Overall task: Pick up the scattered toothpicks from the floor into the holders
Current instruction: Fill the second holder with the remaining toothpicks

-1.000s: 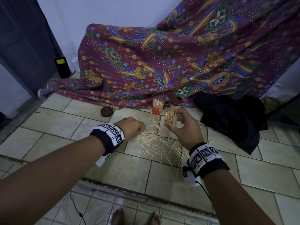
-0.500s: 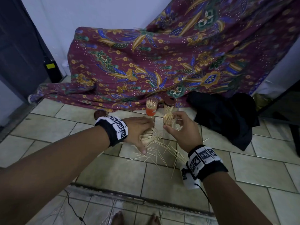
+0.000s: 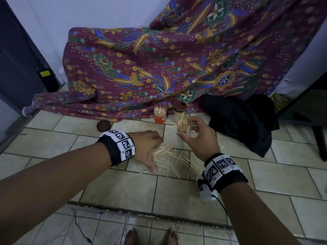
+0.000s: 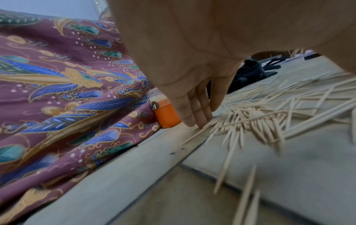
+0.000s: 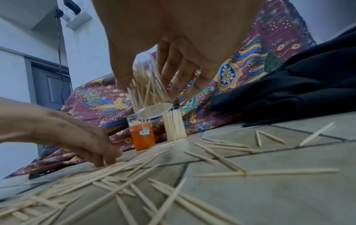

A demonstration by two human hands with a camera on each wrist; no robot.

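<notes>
Several toothpicks [image 3: 169,159] [image 4: 256,117] [image 5: 134,179] lie scattered on the tiled floor. My left hand [image 3: 150,147] [image 4: 194,106] is spread flat over the pile, its fingertips [image 5: 104,161] touching the sticks. My right hand [image 3: 192,137] [image 5: 163,76] holds a clear holder [image 3: 183,127] [image 5: 149,94] full of toothpicks, tilted, just above the floor. An orange holder [image 3: 159,115] [image 4: 166,115] [image 5: 142,135] and a clear holder with a brown lid [image 3: 179,112] [image 5: 174,126] stand upright by the cloth, both with toothpicks inside.
A patterned maroon cloth [image 3: 159,68] drapes behind the holders. A black garment [image 3: 244,121] lies to the right. One brown lid [image 3: 104,125] rests on the tiles at left. My bare feet [image 3: 152,237] are below, near a cable [image 3: 81,228].
My left hand has gone from a fist beside the pile to lying flat on the toothpicks with spread fingers. The right hand keeps the clear holder in about the same place.
</notes>
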